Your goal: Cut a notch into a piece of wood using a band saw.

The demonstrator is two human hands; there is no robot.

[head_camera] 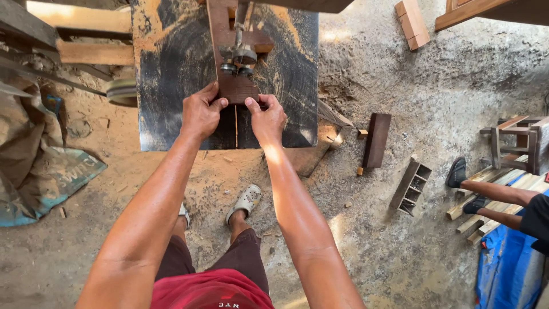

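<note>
A small dark brown wooden piece (239, 90) lies flat on the black, sawdust-streaked saw table (171, 68), right under the blade guide (240, 54) of a band saw. My left hand (200, 111) grips the piece's left near corner. At the right near corner, my right hand (266, 119) pinches it with thumb and fingers. Both arms reach straight forward from the bottom of the view. A narrow slot in the table runs between my hands.
Dusty sandy floor lies all around. A dark plank (376, 140) and a small slotted wooden frame (410, 187) rest on the ground to the right. Another person's legs (492, 197) sit at far right beside wooden slats and a stool frame (517, 143). A blue sack (40, 177) lies left.
</note>
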